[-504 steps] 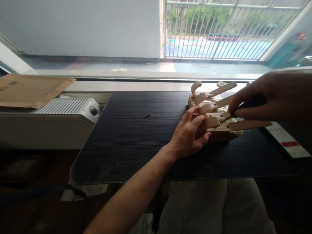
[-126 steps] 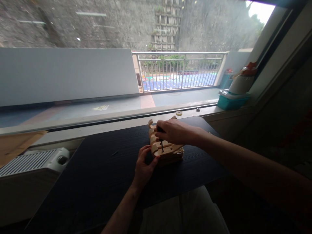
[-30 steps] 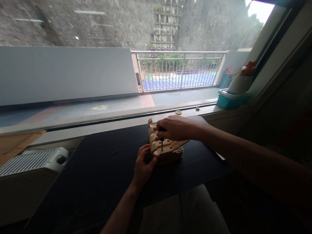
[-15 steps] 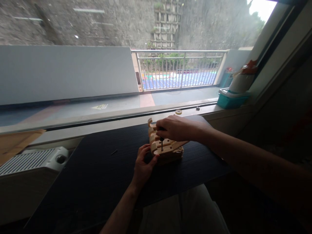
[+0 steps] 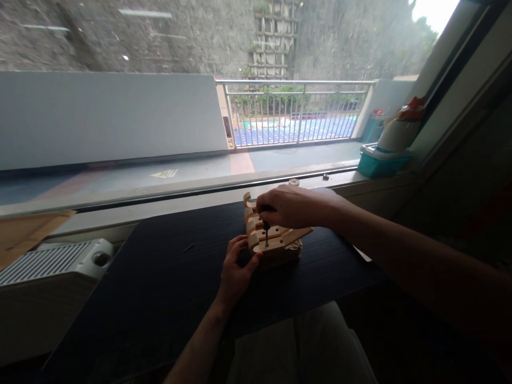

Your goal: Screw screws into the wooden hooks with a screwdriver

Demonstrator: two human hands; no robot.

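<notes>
On the dark table lies a light wooden piece with curved hooks along its left side and round holes in its slats. My left hand grips its near left corner, thumb in front and fingers behind. Above it, my right hand is closed around the dark handle of a screwdriver. The shaft points down, its tip in or at a hole in the nearest slat. My right fingers hide most of the handle and part of the wood's far side.
A small dark screw-like piece lies left on the table. On the window sill stand a roll of tape, a small metal object and a teal box with a white bottle on it. A radiator is at the left.
My right hand has shifted slightly around the screwdriver, its wrist a little higher. The left hand and the wooden piece stay nearly where they were.
</notes>
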